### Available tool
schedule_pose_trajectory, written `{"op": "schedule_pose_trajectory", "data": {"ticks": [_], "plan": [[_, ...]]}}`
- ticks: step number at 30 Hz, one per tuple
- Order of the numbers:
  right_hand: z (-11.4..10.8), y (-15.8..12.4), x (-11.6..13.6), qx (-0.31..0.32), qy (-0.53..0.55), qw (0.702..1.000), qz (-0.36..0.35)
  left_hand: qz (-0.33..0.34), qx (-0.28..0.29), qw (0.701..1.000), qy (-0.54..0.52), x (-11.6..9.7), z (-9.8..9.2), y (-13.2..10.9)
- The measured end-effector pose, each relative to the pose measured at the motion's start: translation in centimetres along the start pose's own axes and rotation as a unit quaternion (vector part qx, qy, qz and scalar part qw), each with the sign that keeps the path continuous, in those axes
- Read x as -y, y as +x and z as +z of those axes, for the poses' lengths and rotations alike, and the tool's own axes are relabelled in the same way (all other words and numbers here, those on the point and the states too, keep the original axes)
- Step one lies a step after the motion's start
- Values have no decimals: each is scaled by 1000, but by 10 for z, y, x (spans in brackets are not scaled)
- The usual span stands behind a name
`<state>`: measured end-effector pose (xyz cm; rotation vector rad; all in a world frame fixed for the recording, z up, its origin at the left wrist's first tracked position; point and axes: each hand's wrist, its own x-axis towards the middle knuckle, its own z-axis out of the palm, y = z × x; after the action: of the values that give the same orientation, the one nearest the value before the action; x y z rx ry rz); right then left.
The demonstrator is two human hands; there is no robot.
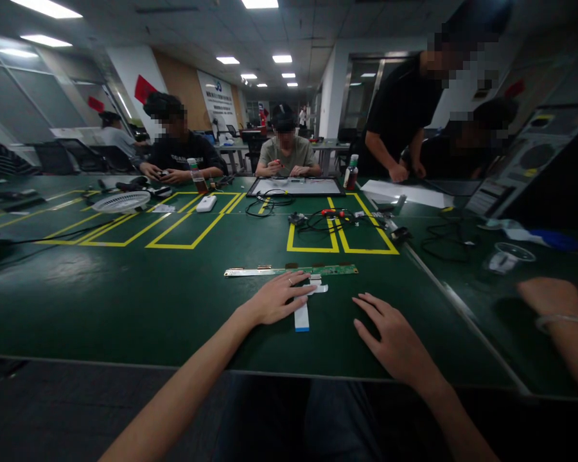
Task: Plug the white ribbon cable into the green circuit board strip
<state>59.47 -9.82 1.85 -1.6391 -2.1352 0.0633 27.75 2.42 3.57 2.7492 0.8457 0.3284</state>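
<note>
Circuit board (340, 270) lies on the green table (173, 301); left hand (275, 299), fingers spread, overlies the white ribbon cable (301, 316) at the board's near edge; right hand (395, 333), likewise spread, is rightward.

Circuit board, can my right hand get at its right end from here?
Probably yes: your right hand looks unoccupied, and nothing seems to lie between it and that end of the circuit board; your left hand is farther left.
</note>
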Motion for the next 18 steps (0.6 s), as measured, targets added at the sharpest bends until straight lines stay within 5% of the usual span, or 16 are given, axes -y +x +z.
{"op": "schedule_pose_trajectory", "data": {"ticks": [8, 18], "plan": [[-1, -1, 1, -3, 14, 1000, 3, -132, -31, 989, 65, 40, -16, -65], [-1, -1, 1, -4, 13, 1000, 11, -348, -48, 930, 111, 103, -49, -213]]}}
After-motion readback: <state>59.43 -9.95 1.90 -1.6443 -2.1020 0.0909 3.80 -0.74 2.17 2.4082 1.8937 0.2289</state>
